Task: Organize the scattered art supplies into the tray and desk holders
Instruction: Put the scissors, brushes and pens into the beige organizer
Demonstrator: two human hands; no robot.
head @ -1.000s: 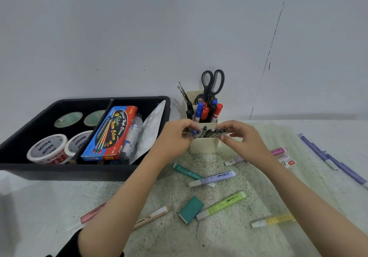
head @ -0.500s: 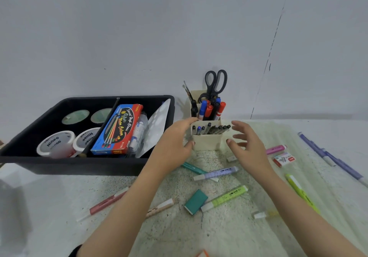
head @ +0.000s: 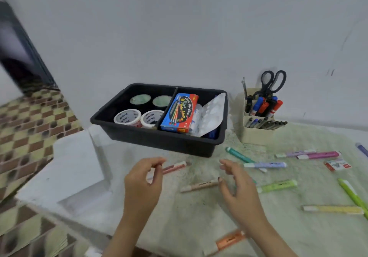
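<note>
My left hand (head: 142,181) hovers over the table in front of the black tray (head: 159,140), fingers loosely curved and holding nothing. A pink marker (head: 173,167) lies just beyond its fingertips. My right hand (head: 238,189) is also empty with relaxed fingers, its thumb next to a beige marker (head: 199,186). Teal (head: 239,155), lavender (head: 266,164), green (head: 278,185), magenta (head: 318,155), yellow (head: 332,209) and orange (head: 229,240) markers lie scattered on the table. The cream desk holder (head: 256,136) stands right of the tray with scissors (head: 272,82), markers and dark pens in it.
The tray holds tape rolls (head: 127,117), a blue and red paint box (head: 179,111) and a white palette (head: 211,115). A small eraser box (head: 337,165) and a bright green pen (head: 352,195) lie at the right. The table's edge drops to a tiled floor (head: 25,129) on the left.
Both hands let go of the dark pens in the holder's front compartment and drew back toward me over the table. The view has swung left, so tray and holder sit further right.
</note>
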